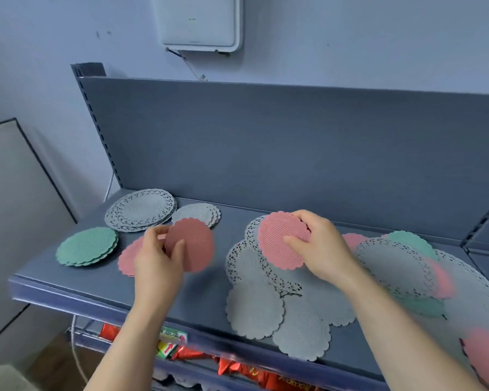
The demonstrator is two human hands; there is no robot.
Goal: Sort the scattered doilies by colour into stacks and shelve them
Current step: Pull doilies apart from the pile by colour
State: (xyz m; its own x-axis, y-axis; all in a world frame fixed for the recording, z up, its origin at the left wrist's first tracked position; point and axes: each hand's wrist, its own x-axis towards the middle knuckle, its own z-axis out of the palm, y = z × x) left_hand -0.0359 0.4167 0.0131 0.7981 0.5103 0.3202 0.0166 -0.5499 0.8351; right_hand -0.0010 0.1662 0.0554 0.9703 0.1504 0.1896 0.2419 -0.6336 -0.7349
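On the grey-blue shelf (203,294), my left hand (157,253) pinches a pink doily (192,244) just above the pink stack (127,259). My right hand (319,246) grips another pink doily (280,239), lifted over the scattered heap. Sorted stacks lie at the left: a green stack (86,246), a large lacy grey stack (140,210) and a small grey stack (196,214). The heap on the right mixes grey scalloped doilies (254,311), lacy grey ones (393,266), green ones (410,241) and pink ones (486,359).
The shelf's upright back panel (294,142) rises behind the doilies. A lower shelf holds red and green packets (181,351). A white wall unit (201,21) hangs above. A framed panel (14,207) leans at the left.
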